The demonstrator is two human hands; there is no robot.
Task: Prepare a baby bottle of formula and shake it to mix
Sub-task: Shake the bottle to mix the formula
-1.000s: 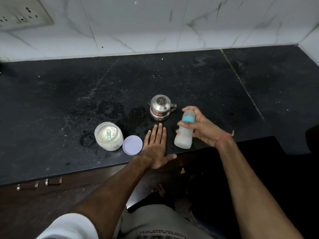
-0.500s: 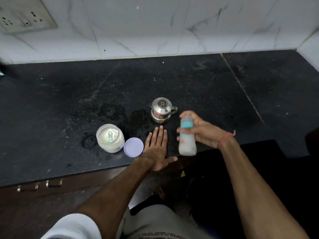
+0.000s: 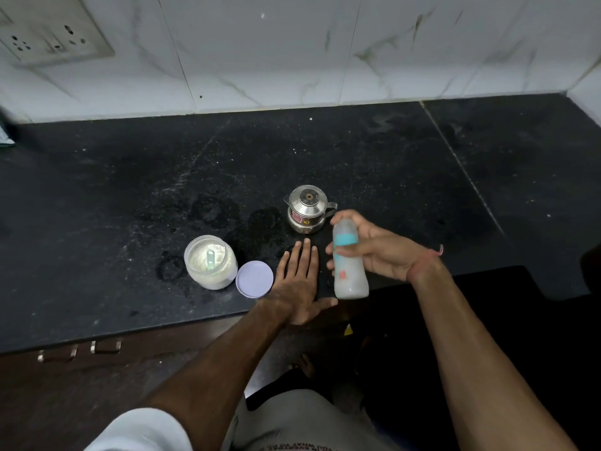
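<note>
Above the front edge of the black counter, just right of centre, the bottle hangs in the right hand, tilted a little with its capped top pointing away toward the steel pot. It looks like a light plastic thing with a smooth, rounded body, probably a bit slick if damp; the milky liquid seen through the lower part puts most of the weight at the base, so I judge the sensible hold is round the waist by the teal band — where the grip in fact sits — firm enough that the sloshing load cannot twist it loose, with the cap kept tight against leaks. The right fingers curl round the front of the bottle and the thumb appears to lie up near the cap, so the hand is clasped on it, clear of the counter. The left hand lies flat on the counter, fingers straight and close together, thumb out to the side — it holds nothing. Just left of it sits the lid, and beside that the open jar of powder with a scoop standing in it.
</note>
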